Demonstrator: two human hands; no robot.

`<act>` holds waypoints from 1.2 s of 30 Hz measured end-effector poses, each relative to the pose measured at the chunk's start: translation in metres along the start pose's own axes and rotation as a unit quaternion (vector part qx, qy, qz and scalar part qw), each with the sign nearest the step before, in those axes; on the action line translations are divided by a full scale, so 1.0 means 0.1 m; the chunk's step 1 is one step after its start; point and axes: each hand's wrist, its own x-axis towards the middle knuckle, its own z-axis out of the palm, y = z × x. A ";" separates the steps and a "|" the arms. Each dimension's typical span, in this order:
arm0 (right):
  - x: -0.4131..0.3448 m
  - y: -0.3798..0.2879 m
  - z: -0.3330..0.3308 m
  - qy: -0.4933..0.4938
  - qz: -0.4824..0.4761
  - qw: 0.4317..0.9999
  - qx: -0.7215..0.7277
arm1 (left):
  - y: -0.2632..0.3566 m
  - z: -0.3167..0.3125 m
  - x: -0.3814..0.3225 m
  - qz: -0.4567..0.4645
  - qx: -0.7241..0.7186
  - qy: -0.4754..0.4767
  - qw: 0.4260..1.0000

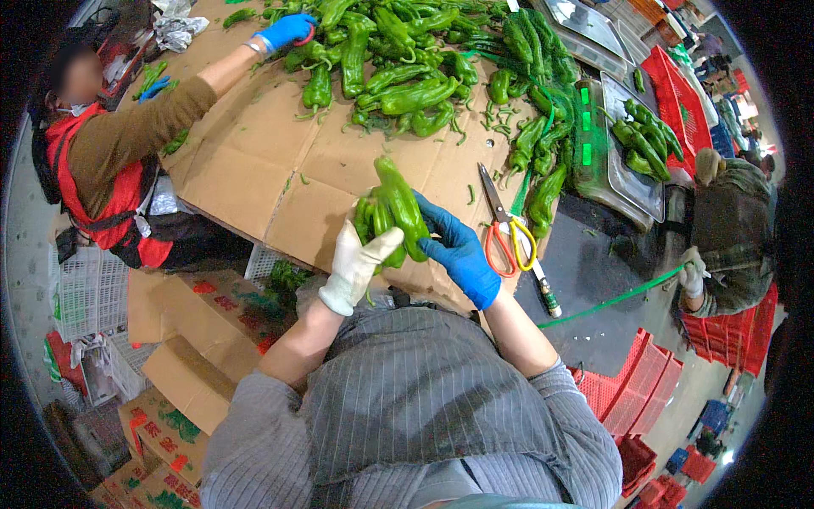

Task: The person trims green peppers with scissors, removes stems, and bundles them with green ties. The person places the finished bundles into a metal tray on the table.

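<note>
My left hand [359, 261], in a white glove, holds a small bunch of green peppers [380, 219] over the near edge of the cardboard sheet [235, 178]. A blue glove covers my right hand [461, 248], whose fingers grip one larger green pepper [402, 197] against that bunch. Beyond both hands spreads a heap of green peppers [407, 83]. Right of my right hand lie scissors [503, 223] with one red and one yellow handle loop. Beside them is a thin white-and-green stick-like object [544, 289].
Peppers rest on a scale [626, 153] at the right; green netting [540, 57] holds others. At the left, a co-worker's blue-gloved hand [286, 33] reaches to the heap. Another person [728, 229] at the right holds a green strap [617, 296]. Red crates [636, 382] stand lower right.
</note>
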 end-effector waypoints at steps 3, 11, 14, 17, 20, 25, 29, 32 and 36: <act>-0.14 -0.12 -0.03 0.000 0.014 0.997 0.081 | 0.07 0.06 -0.02 0.038 0.032 -0.026 0.998; -0.30 -0.33 -0.17 0.011 0.054 0.964 0.260 | 0.07 -0.25 0.06 -0.094 -0.233 -0.141 0.958; -0.34 -0.39 -0.23 -0.015 0.072 0.953 0.294 | 0.00 -0.28 0.12 -0.073 -0.258 -0.122 0.956; -0.36 -0.38 -0.31 -0.031 0.083 0.916 0.391 | -0.01 -0.30 0.19 -0.074 -0.334 -0.096 0.935; -0.35 -0.32 -0.38 -0.036 0.055 0.905 0.419 | 0.04 -0.32 0.25 -0.109 -0.411 -0.081 0.902; -0.30 -0.28 -0.38 -0.038 0.051 0.892 0.448 | 0.04 -0.22 0.34 -0.189 -0.493 -0.125 0.840; -0.30 -0.33 -0.33 -0.013 0.061 0.910 0.410 | -0.02 -0.13 0.40 -0.183 -0.448 -0.160 0.860; -0.31 -0.31 -0.34 -0.010 0.056 0.925 0.375 | -0.09 -0.17 0.45 -0.152 -0.364 -0.206 0.896; -0.27 -0.06 -0.33 0.088 0.023 0.976 0.197 | -0.15 -0.32 0.55 -0.136 -0.175 -0.201 0.954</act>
